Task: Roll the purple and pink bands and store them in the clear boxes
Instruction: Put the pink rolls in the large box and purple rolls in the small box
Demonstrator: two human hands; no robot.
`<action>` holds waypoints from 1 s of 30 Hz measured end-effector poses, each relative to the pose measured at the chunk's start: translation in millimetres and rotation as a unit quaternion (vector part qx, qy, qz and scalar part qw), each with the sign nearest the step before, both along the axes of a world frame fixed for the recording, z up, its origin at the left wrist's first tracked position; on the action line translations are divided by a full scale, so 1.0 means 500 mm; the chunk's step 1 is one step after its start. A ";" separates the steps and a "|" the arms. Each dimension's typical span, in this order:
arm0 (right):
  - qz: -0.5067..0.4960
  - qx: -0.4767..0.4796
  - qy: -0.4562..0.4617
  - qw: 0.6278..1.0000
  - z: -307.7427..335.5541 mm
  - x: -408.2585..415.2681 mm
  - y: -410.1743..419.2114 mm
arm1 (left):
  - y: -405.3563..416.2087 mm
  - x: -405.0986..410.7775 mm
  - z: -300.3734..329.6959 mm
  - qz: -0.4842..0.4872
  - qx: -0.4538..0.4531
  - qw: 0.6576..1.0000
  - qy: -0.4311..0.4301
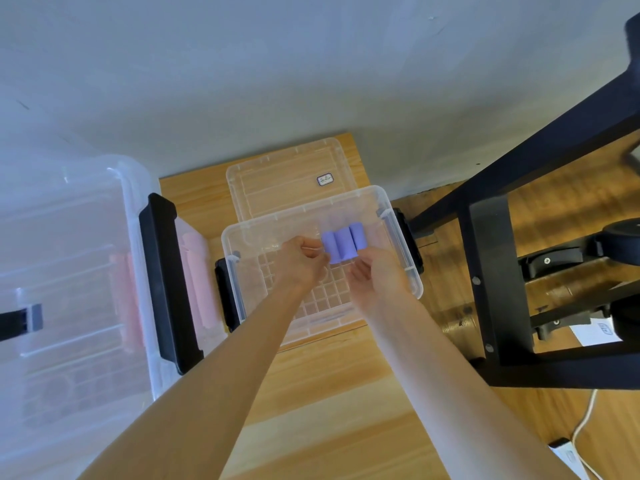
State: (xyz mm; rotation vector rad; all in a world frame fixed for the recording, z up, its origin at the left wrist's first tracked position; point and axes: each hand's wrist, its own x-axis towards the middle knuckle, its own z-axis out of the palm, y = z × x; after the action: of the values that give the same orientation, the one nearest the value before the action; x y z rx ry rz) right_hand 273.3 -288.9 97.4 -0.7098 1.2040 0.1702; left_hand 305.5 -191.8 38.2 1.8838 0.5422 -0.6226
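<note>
Inside the small clear box [401,285] at centre, three purple rolls [343,241] are standing side by side, toward the box's 1 o'clock corner. Both hands are reaching into this box. The left hand [300,263] is sitting at 9 o'clock of the rolls, fingers curled, thumb and forefinger seeming to pinch something thin and pale at the nearest roll's edge; what it is cannot be told. The right hand [375,275] is lying at 5 o'clock of the rolls, palm up and fingers loosely spread, fingertips touching or just under the rolls' lower ends, gripping nothing plainly.

At 9 o'clock of the small box, pink rolls [197,275] are lying inside a second clear box [138,237], seen through its wall. A lid [287,174] is lying flat at 12 o'clock on the wooden table [329,393]. A black frame [491,271] is standing at 3 o'clock.

Judging progress: rolling looks finished for what shows, purple and pink each boxed. The purple rolls are probably being settled into place. No loose bands are showing on the table.
</note>
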 end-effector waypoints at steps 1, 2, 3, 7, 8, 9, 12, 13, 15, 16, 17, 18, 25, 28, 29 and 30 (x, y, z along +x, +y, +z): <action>0.001 0.005 -0.005 1.000 0.005 -0.002 -0.001 | 0.002 0.000 0.002 0.000 -0.002 1.000 0.001; 0.007 0.007 -0.002 1.000 0.011 -0.003 -0.002 | 0.003 0.000 0.003 0.000 -0.002 1.000 0.002; 0.009 0.008 0.001 1.000 0.014 -0.003 -0.004 | 0.004 -0.001 0.003 -0.003 0.000 1.000 0.004; 0.040 0.001 0.000 0.999 0.026 -0.005 -0.007 | 0.002 -0.007 0.008 -0.009 0.009 1.000 0.005; 0.045 0.003 -0.002 0.999 0.026 -0.008 -0.007 | 0.001 -0.008 0.010 -0.008 0.009 1.000 0.007; 0.050 0.003 -0.001 0.999 0.027 -0.011 -0.007 | 0.000 -0.010 0.011 -0.006 0.009 1.000 0.009; 0.067 0.012 -0.004 0.998 0.034 -0.015 -0.010 | 0.000 -0.011 0.017 -0.003 0.008 1.000 0.007; 0.073 0.015 -0.010 0.997 0.040 -0.015 -0.011 | 0.001 -0.012 0.020 -0.003 0.008 1.000 0.004; 0.098 0.013 -0.033 0.995 0.055 -0.014 -0.012 | 0.003 -0.015 0.031 -0.011 0.002 1.000 -0.004; 0.115 0.005 -0.047 0.992 0.065 -0.013 -0.015 | 0.004 -0.015 0.041 -0.018 -0.003 1.000 -0.011; 0.136 -0.006 -0.060 0.989 0.078 -0.011 -0.017 | 0.007 -0.016 0.054 -0.028 -0.006 0.999 -0.021; 0.159 -0.025 -0.074 0.984 0.089 -0.007 -0.021 | 0.007 -0.015 0.066 -0.041 -0.007 0.999 -0.034; 0.370 -0.201 -0.161 0.893 0.170 0.057 -0.064 | 0.045 0.018 0.193 -0.102 0.028 0.982 -0.155; 0.408 -0.284 -0.180 0.849 0.186 0.108 -0.076 | 0.073 0.053 0.234 -0.076 0.035 0.980 -0.182; 0.417 -0.311 -0.179 0.835 0.184 0.129 -0.080 | 0.082 0.068 0.241 -0.064 0.041 0.979 -0.187; 0.427 -0.337 -0.176 0.821 0.178 0.150 -0.083 | 0.089 0.084 0.245 -0.052 0.052 0.980 -0.188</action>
State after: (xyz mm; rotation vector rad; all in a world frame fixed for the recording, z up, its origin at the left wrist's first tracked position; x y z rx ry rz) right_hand 348.3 -330.6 186.6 -1.8118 0.4850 0.3399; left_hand 347.4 -147.3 160.5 2.0741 0.2358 -0.2953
